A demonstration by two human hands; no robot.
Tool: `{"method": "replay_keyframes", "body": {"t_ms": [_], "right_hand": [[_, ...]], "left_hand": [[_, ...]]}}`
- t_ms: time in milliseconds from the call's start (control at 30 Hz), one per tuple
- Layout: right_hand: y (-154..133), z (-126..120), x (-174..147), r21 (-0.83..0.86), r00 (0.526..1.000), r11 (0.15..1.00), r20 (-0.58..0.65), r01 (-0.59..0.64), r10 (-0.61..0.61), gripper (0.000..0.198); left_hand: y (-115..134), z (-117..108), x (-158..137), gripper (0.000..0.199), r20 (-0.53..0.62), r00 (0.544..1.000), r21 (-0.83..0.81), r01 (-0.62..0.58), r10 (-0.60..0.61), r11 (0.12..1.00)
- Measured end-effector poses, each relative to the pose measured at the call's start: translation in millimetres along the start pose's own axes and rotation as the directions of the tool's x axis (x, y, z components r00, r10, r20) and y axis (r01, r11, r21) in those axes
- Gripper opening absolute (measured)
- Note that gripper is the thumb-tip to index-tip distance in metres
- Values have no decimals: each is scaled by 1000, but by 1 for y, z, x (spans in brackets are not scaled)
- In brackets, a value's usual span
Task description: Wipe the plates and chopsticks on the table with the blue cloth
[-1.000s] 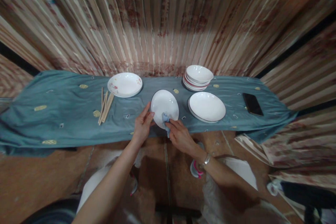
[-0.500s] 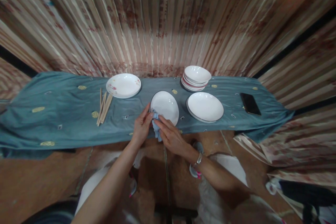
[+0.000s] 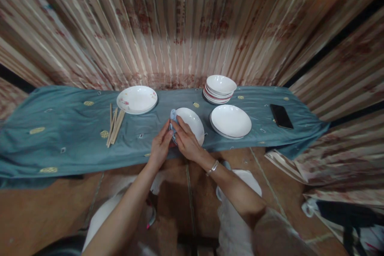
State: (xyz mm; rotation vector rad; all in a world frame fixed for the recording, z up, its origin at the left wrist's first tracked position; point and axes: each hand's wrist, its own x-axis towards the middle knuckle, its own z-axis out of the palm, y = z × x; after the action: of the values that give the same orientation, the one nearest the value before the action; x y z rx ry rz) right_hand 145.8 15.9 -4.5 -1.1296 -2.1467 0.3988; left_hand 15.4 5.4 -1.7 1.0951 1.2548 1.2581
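Observation:
A white plate with a thin dark rim is held over the front of the table, tilted towards me. My left hand grips its left edge, fingers around the rim. Against the plate's left side, my right hand presses a light blue cloth, which bunches out above the fingertips. Part of the cloth and the plate's lower left are hidden behind the fingers. To the right of the held plate lies a short stack of white plates.
Behind that stack rises a pile of white bowls, some red-banded. A flower-patterned plate and several wooden chopsticks lie at left. A black phone rests at right on the teal tablecloth. A pleated curtain hangs behind.
My right hand has moved the cloth up and leftwards along the plate's rim. My left hand still grips the plate's left edge. The whole view has shifted slightly.

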Motion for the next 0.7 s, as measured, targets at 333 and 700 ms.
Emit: {"method": "replay_keyframes", "body": {"t_ms": [333,700], "right_hand": [[17,5,19,-75,999,997,-48,-24,20,55],[54,0,27,-364,995,926,-50,-98,86,55]], "left_hand": [[3,-1,-2,71,27,1000,-65,16,-15,998],[3,-2,-6,75,6,1000,-73,18,-17,997]]}}
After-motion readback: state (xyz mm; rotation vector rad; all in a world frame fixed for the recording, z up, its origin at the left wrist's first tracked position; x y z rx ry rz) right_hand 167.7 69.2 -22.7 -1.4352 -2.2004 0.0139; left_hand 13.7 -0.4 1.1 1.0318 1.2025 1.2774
